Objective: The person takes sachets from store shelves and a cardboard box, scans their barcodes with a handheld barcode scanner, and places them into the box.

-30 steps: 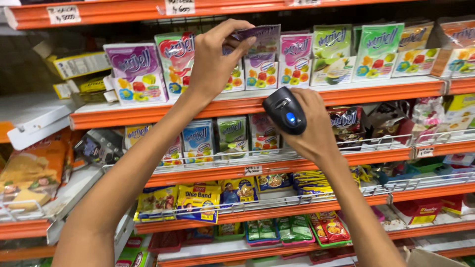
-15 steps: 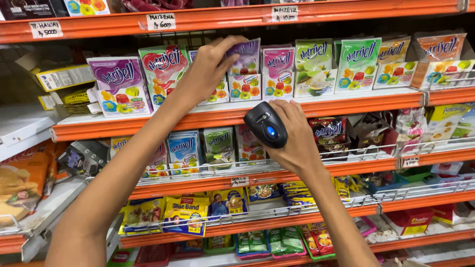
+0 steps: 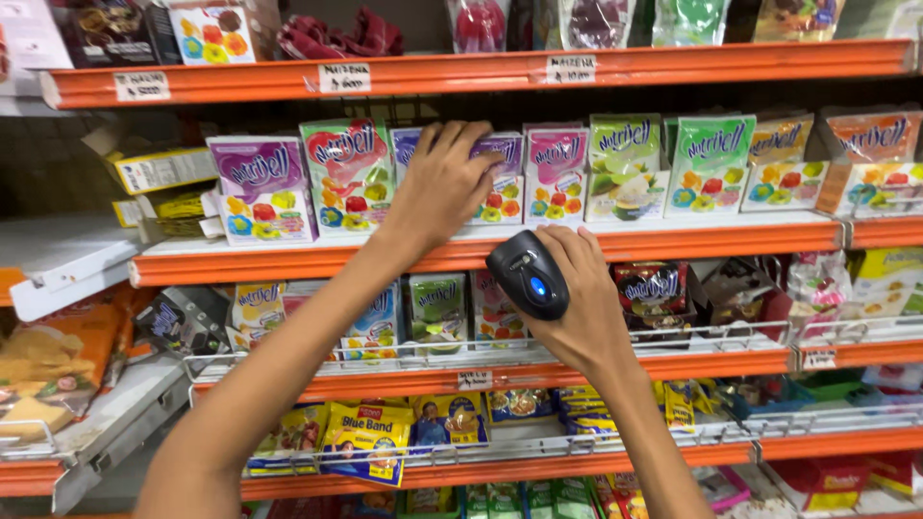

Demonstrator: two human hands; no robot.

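left hand on the purple pouch, scanner in the right

your left hand point(image 3: 444, 187) reaches up to the orange-edged metal shelf point(image 3: 481, 252) in the middle of the rack and closes its fingers over the top edge of a purple printed foil pouch with fruit pictures point(image 3: 497, 178). the fingertips curl over the pouch's top and the palm covers its left half, so you are gripping it where it stands, upright in the row. the pouch sits between a red-and-green printed pouch point(image 3: 349, 173) on its left and a pink-purple printed pouch point(image 3: 555, 173) on its right, touching or nearly touching both.

your right hand point(image 3: 577, 308) is lower and to the right, in front of the shelf below. its fingers wrap around a small black handheld scanner with a glowing blue button point(image 3: 527, 274), held firmly, its top end pointing up toward the pouch row. the scanner is near the orange shelf lip but apart from the pouches.

further right in the same row stand green printed pouches point(image 3: 711, 163).
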